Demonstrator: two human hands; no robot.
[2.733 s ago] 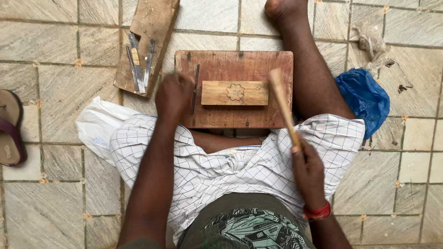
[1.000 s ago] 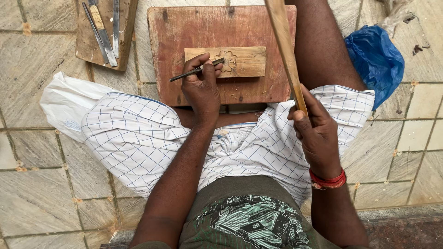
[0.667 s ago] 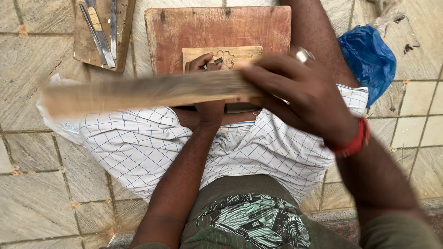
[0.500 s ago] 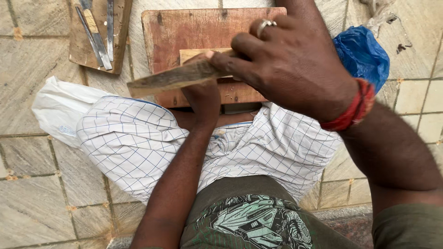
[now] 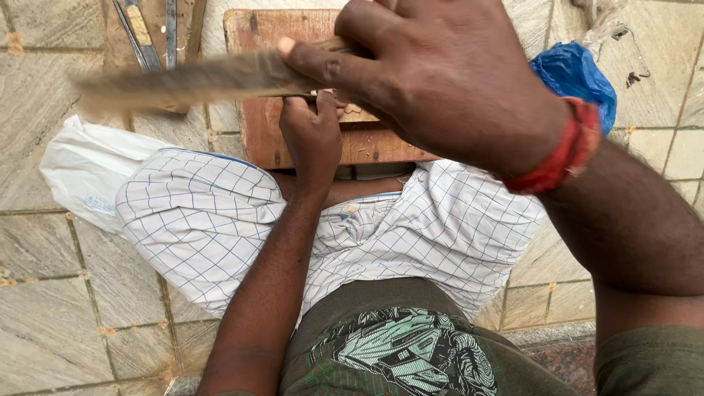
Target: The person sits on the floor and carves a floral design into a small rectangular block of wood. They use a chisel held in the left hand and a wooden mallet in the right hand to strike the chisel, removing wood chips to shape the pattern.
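Observation:
My right hand [image 5: 440, 73] is raised close to the camera and grips a long wooden stick [image 5: 198, 77], which lies blurred across the view, pointing left. Below it my left hand [image 5: 314, 132] is closed on a chisel against a small pale wood block [image 5: 359, 111]; the chisel itself is hidden. The block lies on a reddish wooden board [image 5: 271, 125] resting on the tiled floor in front of my lap. My right hand hides most of the block and the board.
A second plank with several metal carving tools [image 5: 150, 29] lies at the top left. A blue plastic bag [image 5: 576, 77] sits at the right, a white plastic bag [image 5: 88, 169] at the left. A checked cloth [image 5: 220, 220] covers my lap.
My right hand lifted the stick from upright at the right, swung it across and up toward the camera. My left hand stayed at the small block on the board.

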